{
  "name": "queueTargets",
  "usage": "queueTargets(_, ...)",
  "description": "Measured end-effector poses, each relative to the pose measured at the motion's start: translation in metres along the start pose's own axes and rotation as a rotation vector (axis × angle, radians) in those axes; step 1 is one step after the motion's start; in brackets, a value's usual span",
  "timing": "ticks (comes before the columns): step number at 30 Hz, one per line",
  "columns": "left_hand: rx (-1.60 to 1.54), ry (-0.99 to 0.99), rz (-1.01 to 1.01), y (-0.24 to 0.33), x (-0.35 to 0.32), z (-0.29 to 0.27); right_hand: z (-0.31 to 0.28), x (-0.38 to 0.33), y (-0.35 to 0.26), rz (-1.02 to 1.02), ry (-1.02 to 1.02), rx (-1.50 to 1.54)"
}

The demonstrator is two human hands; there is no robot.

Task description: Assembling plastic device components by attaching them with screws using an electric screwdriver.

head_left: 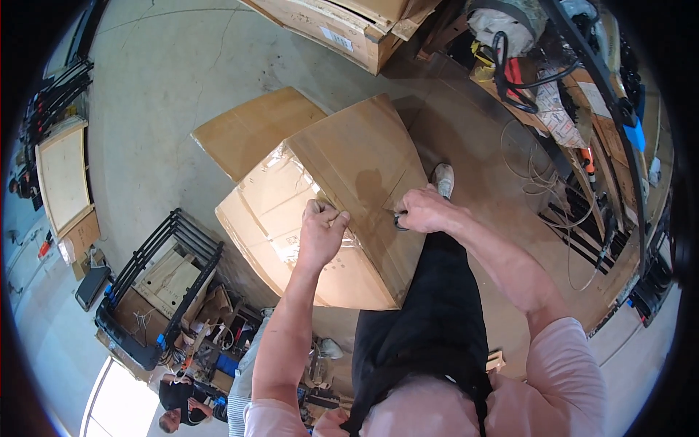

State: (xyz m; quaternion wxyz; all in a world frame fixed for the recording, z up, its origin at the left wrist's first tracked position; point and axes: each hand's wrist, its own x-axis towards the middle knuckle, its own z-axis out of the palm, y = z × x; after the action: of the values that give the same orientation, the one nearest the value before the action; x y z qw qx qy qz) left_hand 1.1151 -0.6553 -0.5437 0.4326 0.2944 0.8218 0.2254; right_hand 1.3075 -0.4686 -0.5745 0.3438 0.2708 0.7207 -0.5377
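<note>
1. Centrally, one large cardboard box [364, 175], tilted, in front of the person's legs; what bears it is hidden.
2. Left hand [322, 237] on the box's taped edge: fingers bunched narrow; cannot tell whether tape is pinched.
3. Right hand [428, 210] at the box's right face: fingers closed round a dark looped object [400, 221], mostly covered.
4. Cardboard panel [255, 127] juts out behind the box's far left corner; flap or separate piece, cannot tell.
5. Surface: grey concrete floor [160, 80], cracked, around the box; workshop room.
6. Beyond the box: wooden crate [364, 40].
7. Right of the box: a shoe [443, 178] just beside it; farther out, looped cable [535, 178] and a cluttered bench [590, 102].
8. Left of the box, nearer the person: black metal rack [175, 277]; farther off, another person [182, 403].
</note>
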Motion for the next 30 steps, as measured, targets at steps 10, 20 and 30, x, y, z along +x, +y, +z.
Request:
queueTargets(10, 0.091, -0.107, -0.067, 0.014, 0.011, -0.002, 0.003, -0.041, -0.043, -0.087, 0.005, -0.086)
queueTargets(20, 0.169, -0.085, 0.090, 0.012, 0.033, 0.011, 0.027, -0.113, -0.048, -0.073, -0.106, -0.323)
queueTargets(30, -0.249, 0.137, -0.410, 0.007, 0.035, 0.013, -0.077, -0.279, 0.121, 0.382, 0.699, -0.037)
